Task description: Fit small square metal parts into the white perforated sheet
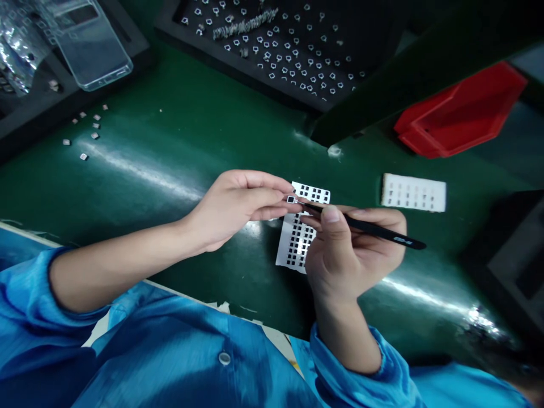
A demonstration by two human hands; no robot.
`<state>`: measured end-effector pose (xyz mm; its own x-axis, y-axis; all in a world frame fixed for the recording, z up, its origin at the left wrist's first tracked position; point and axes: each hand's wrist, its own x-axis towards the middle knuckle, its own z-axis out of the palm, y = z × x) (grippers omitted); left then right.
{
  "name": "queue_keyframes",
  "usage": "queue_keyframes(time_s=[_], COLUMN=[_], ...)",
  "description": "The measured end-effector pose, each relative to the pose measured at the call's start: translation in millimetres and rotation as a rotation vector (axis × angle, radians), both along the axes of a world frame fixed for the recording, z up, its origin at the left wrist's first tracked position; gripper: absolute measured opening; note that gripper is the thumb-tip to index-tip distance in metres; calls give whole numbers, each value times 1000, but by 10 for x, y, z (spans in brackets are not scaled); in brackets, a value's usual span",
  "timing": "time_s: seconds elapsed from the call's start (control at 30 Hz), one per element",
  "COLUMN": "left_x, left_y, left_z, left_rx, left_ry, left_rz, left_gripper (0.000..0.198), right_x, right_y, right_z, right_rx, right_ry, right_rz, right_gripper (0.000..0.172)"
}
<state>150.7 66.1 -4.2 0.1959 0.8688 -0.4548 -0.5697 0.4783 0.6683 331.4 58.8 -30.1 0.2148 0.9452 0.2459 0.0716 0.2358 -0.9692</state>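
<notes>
My left hand [238, 207] is closed in a pinch, its fingertips holding a tiny square frame part [290, 199]. My right hand [352, 249] grips black tweezers [369, 228], whose tip touches that small part. Under both hands lies a white sheet [297, 238] with rows of small black squares, flat on the green mat [191, 141]. Both arms wear blue sleeves.
A second white sheet [413, 192] lies to the right. A black foam tray [276, 51] at the back holds several small square frames. Loose small parts [87, 130] sit at the left, near a clear plastic case [91, 42]. A red bin [461, 110] stands at the right.
</notes>
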Motion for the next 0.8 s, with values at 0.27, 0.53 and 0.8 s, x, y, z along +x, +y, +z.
queue_keyframes(time_s=[0.27, 0.53, 0.8], left_x=[3, 2, 15], left_y=[2, -25, -56], left_z=[28, 18, -58], left_rx=[-20, -14, 53], left_ry=[-19, -15, 36], left_rz=[10, 14, 17], left_gripper=[21, 16, 10], right_x=[9, -19, -20], right_y=[-26, -29, -27], right_z=[10, 22, 24], right_rx=[6, 32, 64], right_ry=[8, 21, 31], right_rz=[15, 17, 30], right_gripper=[33, 32, 29])
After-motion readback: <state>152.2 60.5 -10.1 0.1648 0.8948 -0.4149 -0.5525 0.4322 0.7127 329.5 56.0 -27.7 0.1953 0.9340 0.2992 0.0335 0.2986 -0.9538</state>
